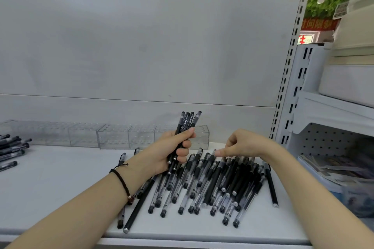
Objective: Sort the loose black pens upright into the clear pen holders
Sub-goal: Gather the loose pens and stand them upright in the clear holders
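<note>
Left hand (pixel 172 153): your fingers and thumb are curled round a small bundle of black capped pens (pixel 187 125), gripped near mid-barrel. The bundle stands tilted, caps up, with the metal-tipped ends poking out below your palm. A braided black cord bracelet (pixel 121 178) sits on that wrist.

Right hand (pixel 244 144): holding nothing. Forefinger stretched out leftward and down, its tip at the cap ends of the heap; the other fingers are loosely bent. Contact with a pen cannot be told from this angle.

Main stock: a loose heap of black pens with clear and black barrels (pixel 214 184) lies flat on the white shelf board (pixel 60 188), just below both hands, barrels mostly running front to back. One long matte black pen (pixel 271 184) lies alone at the heap's right edge.

A row of clear plastic pen holders with hole-grid tops (pixel 113 136) stands along the grey back panel (pixel 141 36), behind the heap. No pen shows in them.

A second, smaller cluster of black pens (pixel 12 147) lies at the far left edge, well apart from the heap.
</note>
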{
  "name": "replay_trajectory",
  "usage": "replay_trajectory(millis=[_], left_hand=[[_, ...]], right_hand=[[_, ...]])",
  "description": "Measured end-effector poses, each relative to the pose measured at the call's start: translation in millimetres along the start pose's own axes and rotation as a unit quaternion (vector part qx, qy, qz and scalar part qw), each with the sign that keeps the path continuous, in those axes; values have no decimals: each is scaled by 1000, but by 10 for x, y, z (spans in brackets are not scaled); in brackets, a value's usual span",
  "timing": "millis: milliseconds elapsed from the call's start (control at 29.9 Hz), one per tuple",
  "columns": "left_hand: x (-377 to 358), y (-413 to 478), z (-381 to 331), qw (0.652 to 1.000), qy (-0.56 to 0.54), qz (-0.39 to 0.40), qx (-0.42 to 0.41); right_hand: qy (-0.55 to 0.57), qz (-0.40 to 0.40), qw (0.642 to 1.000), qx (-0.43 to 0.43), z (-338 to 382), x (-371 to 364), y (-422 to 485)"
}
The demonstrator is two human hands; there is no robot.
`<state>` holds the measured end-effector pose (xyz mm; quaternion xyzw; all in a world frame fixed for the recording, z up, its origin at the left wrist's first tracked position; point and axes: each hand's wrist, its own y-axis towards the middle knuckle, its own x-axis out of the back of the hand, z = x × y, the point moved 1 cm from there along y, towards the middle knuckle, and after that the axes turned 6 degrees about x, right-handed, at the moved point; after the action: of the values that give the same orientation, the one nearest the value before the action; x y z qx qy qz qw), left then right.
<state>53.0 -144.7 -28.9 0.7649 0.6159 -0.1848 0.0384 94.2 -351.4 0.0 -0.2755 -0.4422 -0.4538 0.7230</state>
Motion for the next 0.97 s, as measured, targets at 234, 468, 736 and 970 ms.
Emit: replay_trajectory(millis=[234, 468, 736, 970], left_hand=[[-8, -9, 0, 1000, 5, 3, -2], [-25, -22, -7, 1000, 0, 1, -7], [-168, -118, -8, 997, 30, 69, -4], [-137, -82, 37, 992, 34, 122, 26]], right_hand=[[-35, 72, 997, -12, 27, -46, -11], [136, -21, 990, 11, 122, 6, -45], [412, -176, 891, 76, 229, 16, -13], [349, -138, 918, 128, 269, -46, -15]])
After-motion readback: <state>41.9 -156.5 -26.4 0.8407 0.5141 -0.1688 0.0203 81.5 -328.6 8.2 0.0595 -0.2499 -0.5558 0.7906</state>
